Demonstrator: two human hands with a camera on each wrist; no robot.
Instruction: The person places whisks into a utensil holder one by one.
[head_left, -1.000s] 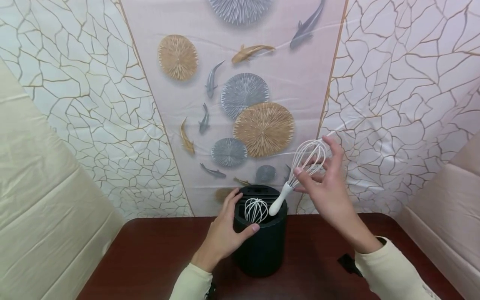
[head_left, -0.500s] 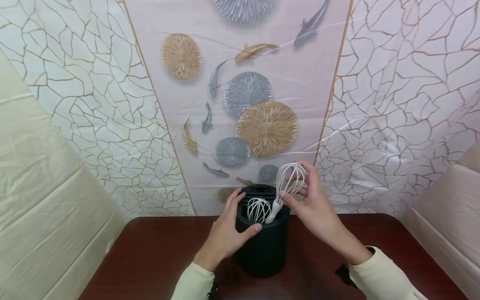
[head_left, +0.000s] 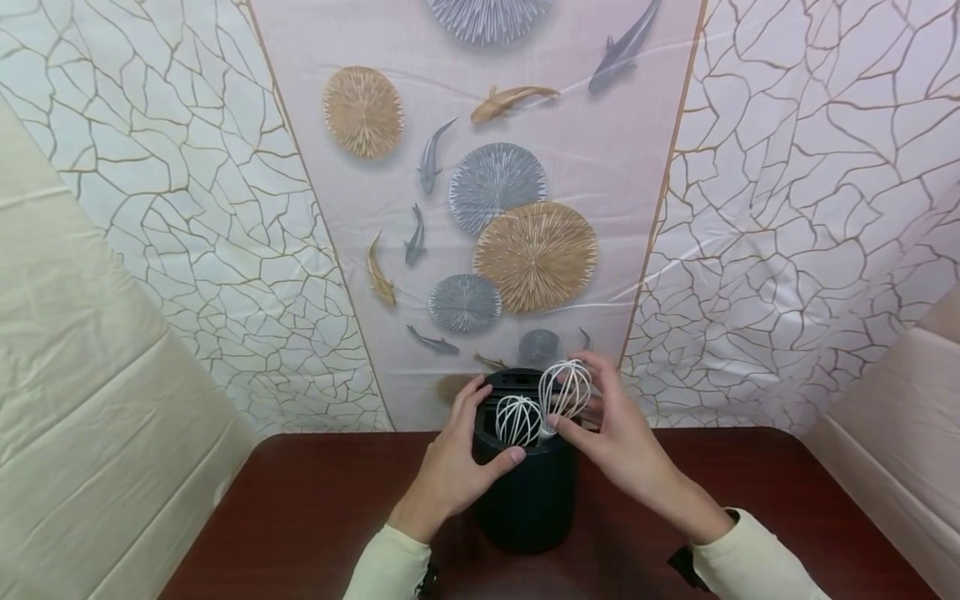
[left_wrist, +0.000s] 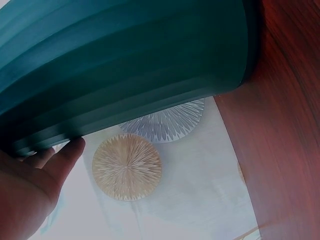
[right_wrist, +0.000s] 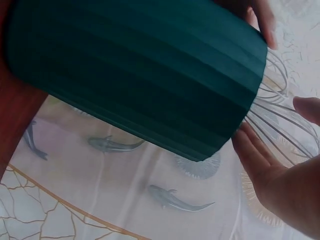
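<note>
A dark green ribbed utensil holder [head_left: 525, 500] stands upright on the table. My left hand [head_left: 453, 454] grips it at the top, thumb over the front rim and fingers along the left side. One white wire whisk [head_left: 517, 419] stands in the holder with only its wire head showing. With my right hand [head_left: 630, 437] I hold a second whisk [head_left: 566, 390] by its wires, thumb in front and fingers behind. Its handle is down inside the holder, mostly hidden. In the right wrist view, the wires of both whisks stick out past the rim, beside my right fingers.
The reddish-brown table [head_left: 322, 508] runs up to a patterned cloth backdrop [head_left: 405, 358] right behind the holder. Padded beige panels [head_left: 90, 400] rise on both sides. Inside the holder's mouth, black slots [head_left: 517, 381] lie toward the back.
My right hand has moved left and down, lowering the second whisk handle-first into the holder beside the other whisk. The left hand has kept its grip on the holder.
</note>
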